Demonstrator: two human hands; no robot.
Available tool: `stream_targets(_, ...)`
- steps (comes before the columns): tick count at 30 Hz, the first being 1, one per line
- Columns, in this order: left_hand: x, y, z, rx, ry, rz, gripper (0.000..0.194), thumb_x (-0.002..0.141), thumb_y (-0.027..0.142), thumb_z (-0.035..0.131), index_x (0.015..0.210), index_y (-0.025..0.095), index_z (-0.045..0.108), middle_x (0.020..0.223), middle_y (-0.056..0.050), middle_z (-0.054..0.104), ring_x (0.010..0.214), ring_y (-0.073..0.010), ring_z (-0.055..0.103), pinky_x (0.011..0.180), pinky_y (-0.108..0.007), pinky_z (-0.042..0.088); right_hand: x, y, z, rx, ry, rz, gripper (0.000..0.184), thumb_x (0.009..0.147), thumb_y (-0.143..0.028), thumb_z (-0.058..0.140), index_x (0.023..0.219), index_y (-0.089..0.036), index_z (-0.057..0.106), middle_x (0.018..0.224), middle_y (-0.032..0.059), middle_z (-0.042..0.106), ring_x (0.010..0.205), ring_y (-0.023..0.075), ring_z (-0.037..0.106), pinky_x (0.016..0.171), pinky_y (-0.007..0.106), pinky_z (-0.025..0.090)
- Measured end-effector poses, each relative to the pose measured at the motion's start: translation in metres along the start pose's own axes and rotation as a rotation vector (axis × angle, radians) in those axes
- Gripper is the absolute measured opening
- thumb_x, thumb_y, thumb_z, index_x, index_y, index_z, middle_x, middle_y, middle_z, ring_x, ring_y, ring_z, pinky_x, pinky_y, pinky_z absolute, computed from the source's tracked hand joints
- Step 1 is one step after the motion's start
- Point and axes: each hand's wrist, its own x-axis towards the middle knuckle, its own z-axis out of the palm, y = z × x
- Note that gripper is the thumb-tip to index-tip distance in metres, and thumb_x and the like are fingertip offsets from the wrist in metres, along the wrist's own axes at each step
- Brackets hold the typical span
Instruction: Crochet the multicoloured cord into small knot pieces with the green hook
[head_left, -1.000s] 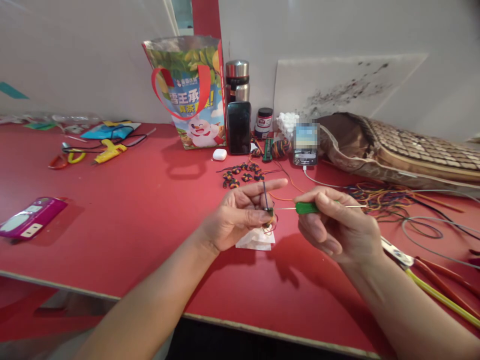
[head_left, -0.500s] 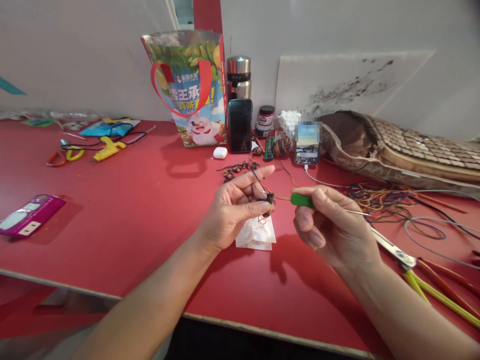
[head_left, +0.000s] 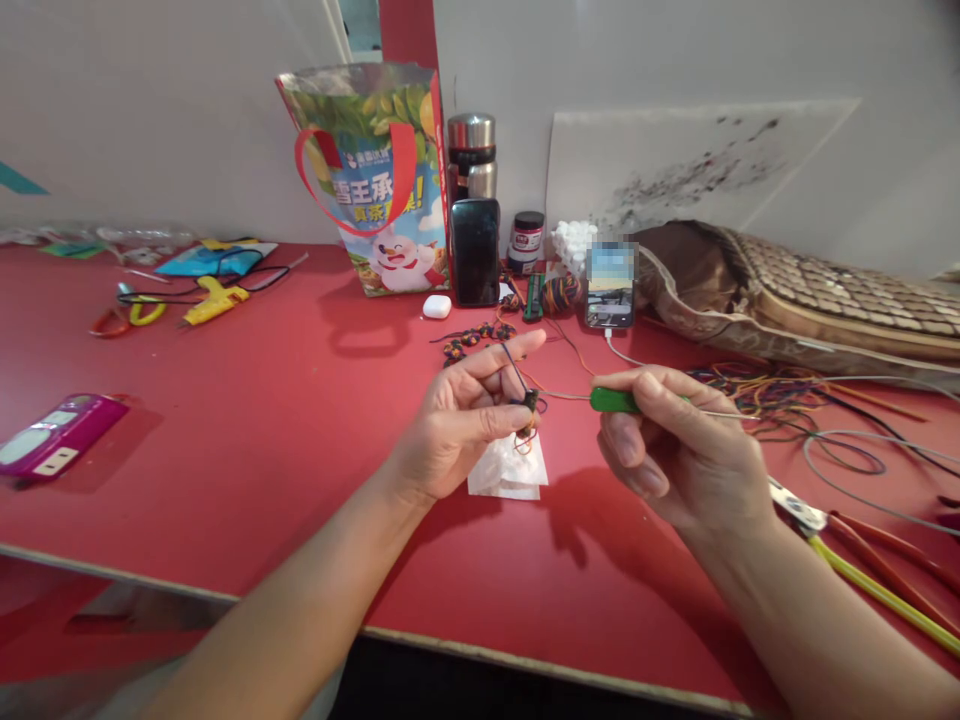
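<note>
Red worktop [head_left: 262, 430] | L hand [head_left: 457, 425] pinching sm. yarn piece [head_left: 529, 405] | R hand [head_left: 686, 440] gripping grn-handled tool [head_left: 612, 400] | scissors [head_left: 802, 510] near right | bag [head_left: 401, 215] far

Yellow glue gun [head_left: 214, 299], colourful bag [head_left: 391, 250]

Left fingers [head_left: 495, 421] on yarn [head_left: 529, 402], right fingers [head_left: 663, 405] on green-handled tool [head_left: 613, 400]

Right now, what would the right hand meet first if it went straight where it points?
Probably the small thread bundle pinched in the left hand, though depth is hard to judge.
</note>
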Motion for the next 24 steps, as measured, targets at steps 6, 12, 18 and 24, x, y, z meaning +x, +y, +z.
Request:
stream_targets(6,-0.002,-0.004,0.005,0.115,0.131,0.132,0.053,0.071,0.012,0.091,0.121,0.028,0.082,0.076,0.004,0.064,0.067,-0.0102,0.060,0.067,-0.025,0.048,-0.003,0.009,0.012,0.072,0.004,-0.008,0.020,0.086,-0.042,0.086,0.091,-0.023,0.083,0.055,-0.0015,0.071,0.033,0.0091,0.052,0.033,0.021,0.041)
stream_targets(12,-0.006,-0.004,0.009,0.269,0.101,0.079,0.060,0.076,0.015,0.088,0.134,0.026,0.076,0.082,0.000,0.069,0.075,-0.0152,0.064,0.068,-0.028,0.047,-0.007,0.015,0.019,0.040,0.001,0.007,0.022,0.089,-0.043,0.084,0.094,-0.021,0.083,0.060,0.0004,0.074,0.036,0.0104,0.056,0.037,0.022,0.044)
stream_targets(18,-0.002,-0.002,0.007,0.273,0.130,0.116,0.053,0.070,0.012,0.092,0.120,0.025,0.082,0.073,0.004,0.065,0.070,-0.0112,0.062,0.067,-0.024,0.047,-0.005,0.014,0.017,0.048,0.008,0.009,0.018,0.090,-0.039,0.083,0.092,-0.021,0.083,0.061,0.0007,0.075,0.038,0.0103,0.059,0.039,0.021,0.044)
stream_targets(24,0.002,-0.007,0.008,0.076,0.182,0.103,0.047,0.069,0.016,0.095,0.113,0.027,0.084,0.090,0.001,0.078,0.077,-0.0122,0.069,0.072,-0.025,0.054,-0.003,0.016,0.018,0.160,0.007,0.015,0.017,0.089,-0.038,0.083,0.098,-0.024,0.083,0.063,-0.0018,0.074,0.041,0.0090,0.059,0.043,0.021,0.049)
